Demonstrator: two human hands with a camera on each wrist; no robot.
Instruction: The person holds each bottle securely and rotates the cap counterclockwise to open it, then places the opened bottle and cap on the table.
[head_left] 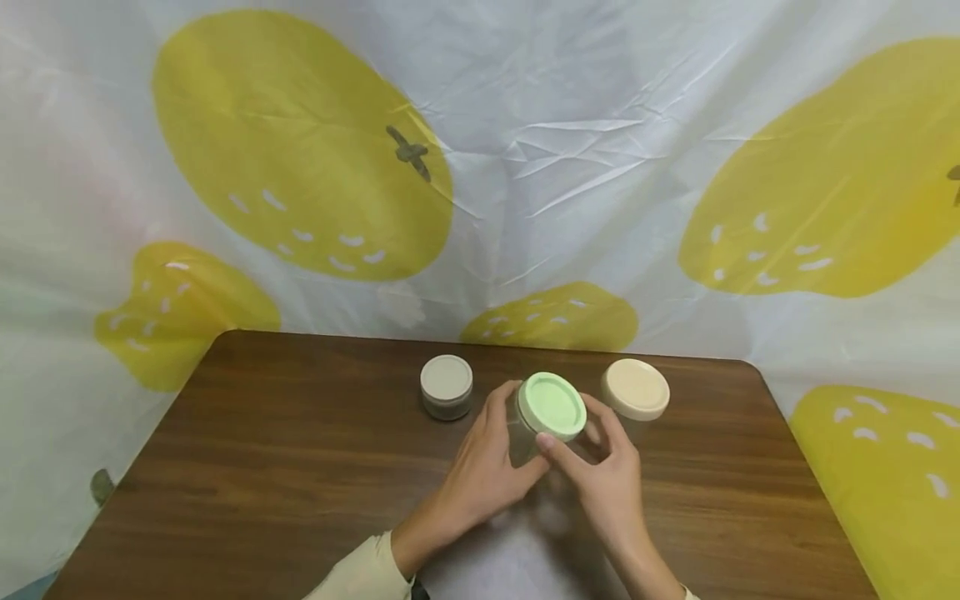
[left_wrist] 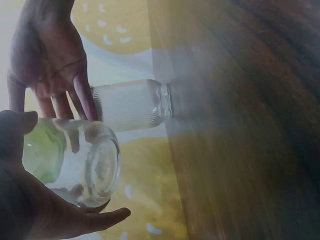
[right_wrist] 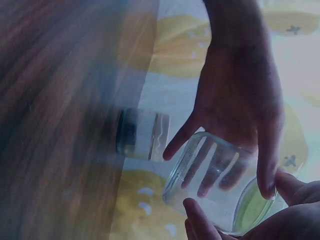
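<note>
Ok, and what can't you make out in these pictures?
Table: near edge cut off by the bottom of the head view.
Dark thing by the left sleeve: cut off there too; too little shows to name it.
Green-lidded jar: base hidden in the head view by the left hand.
Cream-lidded jar: lid hidden in the left wrist view by the right hand.

Creased white sheeting point(head_left: 570, 75), printed with big yellow fruit point(head_left: 285, 142), rises right behind the brown tabletop's point(head_left: 277, 467) far edge!
</note>
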